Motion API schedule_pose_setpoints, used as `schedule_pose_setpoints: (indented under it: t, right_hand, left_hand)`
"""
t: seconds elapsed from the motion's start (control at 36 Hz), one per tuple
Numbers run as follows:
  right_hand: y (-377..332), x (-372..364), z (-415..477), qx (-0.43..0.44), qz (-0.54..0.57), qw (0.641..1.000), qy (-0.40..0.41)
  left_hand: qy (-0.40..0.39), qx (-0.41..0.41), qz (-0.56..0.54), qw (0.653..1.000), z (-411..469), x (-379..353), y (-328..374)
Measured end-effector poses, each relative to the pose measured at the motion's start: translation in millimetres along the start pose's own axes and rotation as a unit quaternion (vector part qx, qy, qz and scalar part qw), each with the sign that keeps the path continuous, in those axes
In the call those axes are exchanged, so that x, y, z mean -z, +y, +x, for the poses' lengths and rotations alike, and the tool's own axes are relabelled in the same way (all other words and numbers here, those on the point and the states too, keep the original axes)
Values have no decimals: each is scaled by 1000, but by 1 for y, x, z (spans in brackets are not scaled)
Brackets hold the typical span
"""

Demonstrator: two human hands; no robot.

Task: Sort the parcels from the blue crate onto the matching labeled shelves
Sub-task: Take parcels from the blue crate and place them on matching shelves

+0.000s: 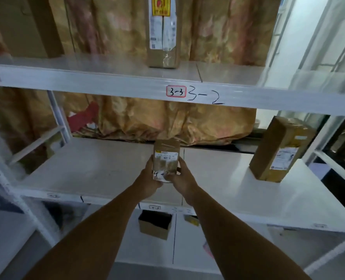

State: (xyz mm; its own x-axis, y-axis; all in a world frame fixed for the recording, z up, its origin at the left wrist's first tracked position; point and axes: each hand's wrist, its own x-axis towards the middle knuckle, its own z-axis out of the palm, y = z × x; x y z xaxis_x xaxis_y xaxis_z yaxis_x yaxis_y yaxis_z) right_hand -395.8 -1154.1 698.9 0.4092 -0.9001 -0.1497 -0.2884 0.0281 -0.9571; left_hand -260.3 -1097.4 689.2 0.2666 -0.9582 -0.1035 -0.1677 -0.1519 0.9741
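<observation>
A: Two hands are clamping one parcel (pixel 166 146). The left hand (pixel 149 179) is curling round its left side and the right hand (pixel 185 178) round its right side, close together with the box between them.

B: Where is it sitting?

A: It is hanging over the middle shelf (pixel 98 170), near the front-to-back seam (pixel 184 158). I cannot tell whether its base is touching the board. No blue crate is showing.

B: How should this step be done well?

A: Judging only: a handwritten mark (pixel 157 174) starting "4-" is showing low on the box, with the second figure blurring out. The beam above (pixel 86 82) is carrying a sticker (pixel 176 91) reading "3-3" beside a scrawl (pixel 206 97) reading "3-2", so that level is not agreeing. The small tag (pixel 154 207) on the middle shelf's front edge is looking like a "4-", though it is too small to confirm. I am suggesting reading the full code, checking it against the tag, then lowering the box base-flat, well apart from the leaning parcel (pixel 279 150) at the right. Both hands should be loosening only once it is standing alone.

B: Which way is it pointing?

A: Its long axis is running roughly upright, top end toward the beam above, bottom end toward the person. The printed label (pixel 166 155) is facing the camera.
</observation>
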Motion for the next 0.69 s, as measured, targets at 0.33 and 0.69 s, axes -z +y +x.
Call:
schedule_pose_setpoints:
  t: [0.33,0.69]
  right_hand:
    - [61,-30,122,-12,-15,999,-45]
    - [110,-66,212,-22,52,998,-8]
  left_hand:
    - [26,3,-15,1000,113,10,-73]
    - [41,17,22,999,181,33,-111]
